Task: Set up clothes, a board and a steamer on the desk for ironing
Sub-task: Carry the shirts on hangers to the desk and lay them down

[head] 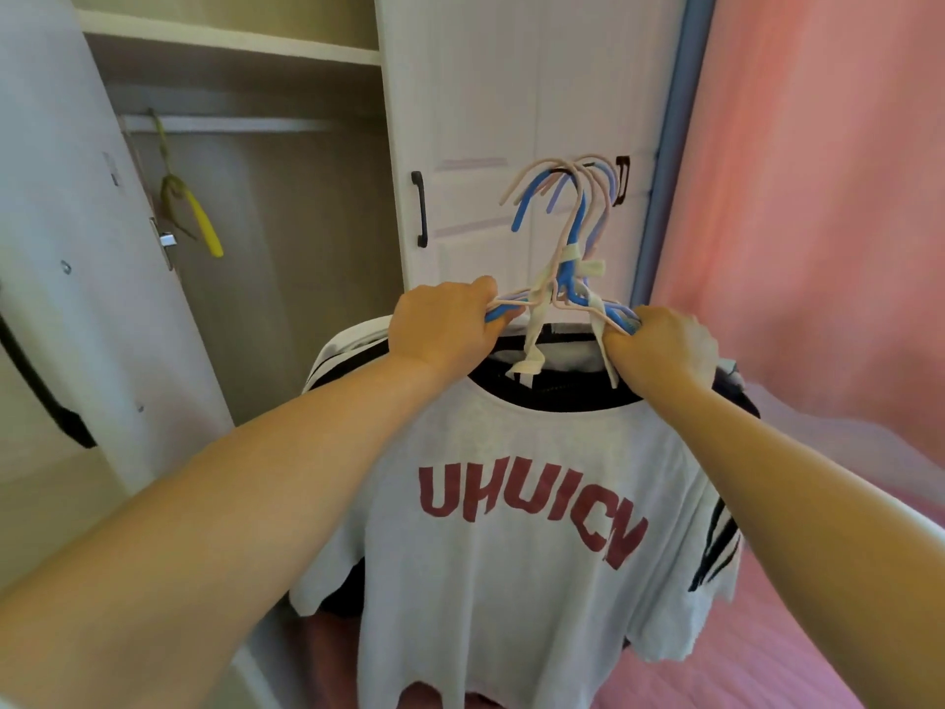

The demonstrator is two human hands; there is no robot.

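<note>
I have the left hand (444, 324) and right hand (659, 350) each clenched around one shoulder end of a bundle of hangers (560, 294), which carries the white T-shirt (511, 504) and other clothes in front of the wardrobe door (511, 120). Risk: the loose hooks may snag the door handle (419, 209), or unequal grip may tilt the bundle and shed garments.

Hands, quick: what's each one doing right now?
Left hand: closed on the left end of the hangers.
Right hand: closed on their right end; shirts hang below.
</note>
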